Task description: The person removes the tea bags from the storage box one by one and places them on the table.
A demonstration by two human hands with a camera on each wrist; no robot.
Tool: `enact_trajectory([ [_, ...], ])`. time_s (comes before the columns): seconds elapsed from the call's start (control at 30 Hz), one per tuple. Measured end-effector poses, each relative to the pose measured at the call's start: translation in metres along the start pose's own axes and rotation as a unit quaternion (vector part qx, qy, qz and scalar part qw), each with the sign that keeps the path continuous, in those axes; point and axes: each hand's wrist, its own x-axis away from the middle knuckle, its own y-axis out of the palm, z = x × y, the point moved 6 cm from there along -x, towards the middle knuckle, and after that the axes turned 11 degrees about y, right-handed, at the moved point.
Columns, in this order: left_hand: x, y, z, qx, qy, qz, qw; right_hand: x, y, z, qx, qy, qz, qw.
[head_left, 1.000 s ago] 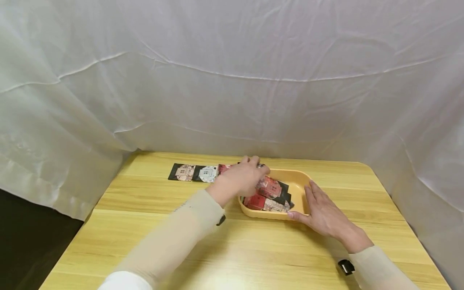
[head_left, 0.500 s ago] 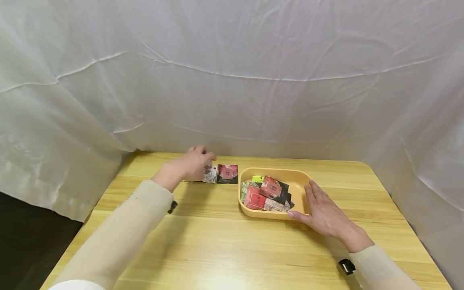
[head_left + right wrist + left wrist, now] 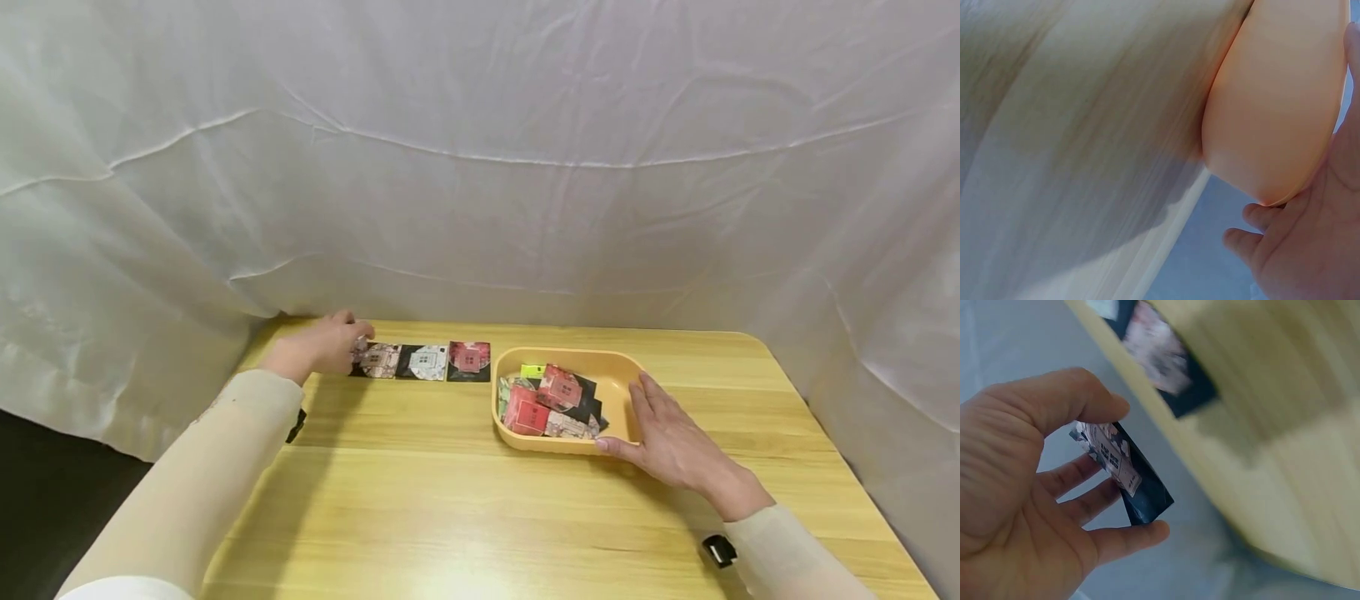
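In the head view my left hand (image 3: 318, 346) is over the far left of the table, just past the row's left end. The left wrist view shows its thumb and fingers pinching a small black packet (image 3: 1138, 481) with a pale floral print and lettering, tilted. Three flat square packets lie in a row beside it: a beige-printed one (image 3: 377, 360), a white-printed one (image 3: 422, 362) and a red-printed one (image 3: 468, 362). My right hand (image 3: 675, 442) rests against the right end of a yellow plastic tray (image 3: 611, 357), fingers straight along its rim.
Inside the tray lie several loose packets, among them a red one (image 3: 528, 414), a red-and-black one (image 3: 562, 387) and a bright yellow-green one (image 3: 532, 371). The wooden table (image 3: 450, 508) meets a pale hanging cloth (image 3: 480, 233) along its back and sides.
My left hand has left the tray and moved left along the row to its far end, carrying a packet. The right hand and the tray have stayed put.
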Motion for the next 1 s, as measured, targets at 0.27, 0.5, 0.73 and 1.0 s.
enact_trajectory([
  [0.27, 0.010, 0.012, -0.028, -0.036, -0.006, 0.014, 0.9992, 0.002, -0.001, 0.001, 0.002, 0.002, 0.001, 1.000],
  [0.5, 0.011, 0.023, -0.040, -0.044, -0.002, 0.013, 0.9989, 0.004, -0.001, 0.001, 0.001, 0.003, -0.002, 1.000],
  [0.73, 0.004, 0.036, -0.046, -0.039, 0.003, 0.006, 0.9992, 0.004, -0.001, 0.000, 0.000, 0.003, -0.001, 1.000],
  [1.0, -0.001, 0.045, -0.046, -0.033, 0.000, 0.007, 0.9994, 0.004, -0.002, 0.000, 0.003, 0.002, -0.001, 1.000],
])
